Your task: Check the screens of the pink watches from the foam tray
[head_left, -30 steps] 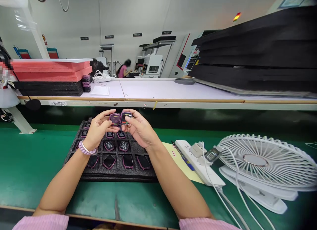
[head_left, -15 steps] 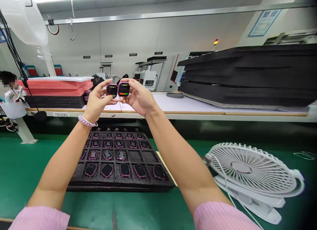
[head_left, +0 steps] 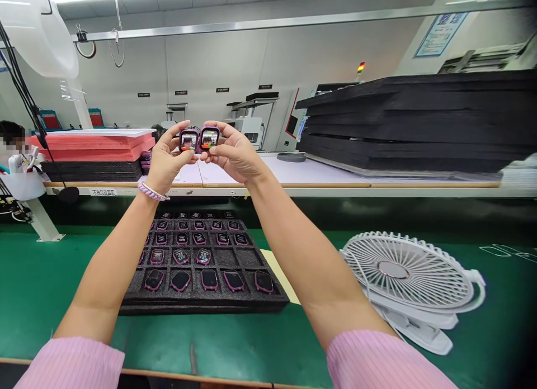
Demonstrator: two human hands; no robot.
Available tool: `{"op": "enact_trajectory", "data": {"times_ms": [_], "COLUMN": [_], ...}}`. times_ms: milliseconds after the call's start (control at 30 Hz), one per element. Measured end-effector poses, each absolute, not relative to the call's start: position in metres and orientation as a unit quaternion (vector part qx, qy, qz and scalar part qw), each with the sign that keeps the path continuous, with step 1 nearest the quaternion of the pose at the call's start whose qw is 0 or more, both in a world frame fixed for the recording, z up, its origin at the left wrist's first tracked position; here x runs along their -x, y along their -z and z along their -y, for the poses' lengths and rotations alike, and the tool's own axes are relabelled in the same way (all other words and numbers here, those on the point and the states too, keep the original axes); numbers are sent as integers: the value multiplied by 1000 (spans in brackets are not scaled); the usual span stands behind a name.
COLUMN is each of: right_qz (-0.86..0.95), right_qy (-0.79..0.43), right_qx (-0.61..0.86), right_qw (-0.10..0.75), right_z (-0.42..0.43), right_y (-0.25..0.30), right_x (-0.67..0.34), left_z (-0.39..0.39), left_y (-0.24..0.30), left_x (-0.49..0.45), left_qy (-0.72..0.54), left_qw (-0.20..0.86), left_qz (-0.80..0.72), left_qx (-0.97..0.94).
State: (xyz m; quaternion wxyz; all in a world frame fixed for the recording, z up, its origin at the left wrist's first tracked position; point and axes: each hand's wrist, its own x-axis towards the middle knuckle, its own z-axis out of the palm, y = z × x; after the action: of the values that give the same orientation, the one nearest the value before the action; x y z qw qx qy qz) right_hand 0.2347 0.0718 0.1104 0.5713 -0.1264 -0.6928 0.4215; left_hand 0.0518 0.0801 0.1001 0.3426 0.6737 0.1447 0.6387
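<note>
Two purple-framed smartwatch bodies are held up side by side at shelf height, their lit screens facing me. My left hand (head_left: 168,160) pinches the left smartwatch (head_left: 188,141) between thumb and fingers. In my right hand (head_left: 235,154) is the right smartwatch (head_left: 209,138), the thumb lying at its lower screen edge. Both screens show a bright picture with coloured patches at the bottom. Below my forearms, a black foam tray (head_left: 226,257) holds rows of similar smartwatches (head_left: 209,279), most of them in their own pockets; two pockets right of centre hold none. My left forearm hides part of the tray's left side.
A white fan (head_left: 403,277) lies on the green bench at right. On the shelf (head_left: 268,174) stand a tall stack of black foam sheets (head_left: 403,126) and red foam trays (head_left: 92,148). A person's head (head_left: 12,134) shows at far left, beside a white pen holder (head_left: 24,183).
Both watch screens have gone from dark with coloured bars to a bright picture. My right thumb has come onto its watch's front. The hands have risen slightly.
</note>
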Motion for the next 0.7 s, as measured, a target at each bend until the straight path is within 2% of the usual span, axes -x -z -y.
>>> {"op": "enact_trajectory", "data": {"times_ms": [300,700], "right_qz": [690,600], "right_qy": [-429,-535], "right_qx": [142,181], "right_qw": [566,567], "right_z": [-50,-17], "right_y": [-94,8], "right_x": [-232,-214], "left_z": [-65,-21], "left_y": [-83,9], "left_x": [-48,-33], "left_qy": [-635,-590], "left_qw": [345,399], "left_qz": [-159,-237], "left_qx": [-673,-661]}}
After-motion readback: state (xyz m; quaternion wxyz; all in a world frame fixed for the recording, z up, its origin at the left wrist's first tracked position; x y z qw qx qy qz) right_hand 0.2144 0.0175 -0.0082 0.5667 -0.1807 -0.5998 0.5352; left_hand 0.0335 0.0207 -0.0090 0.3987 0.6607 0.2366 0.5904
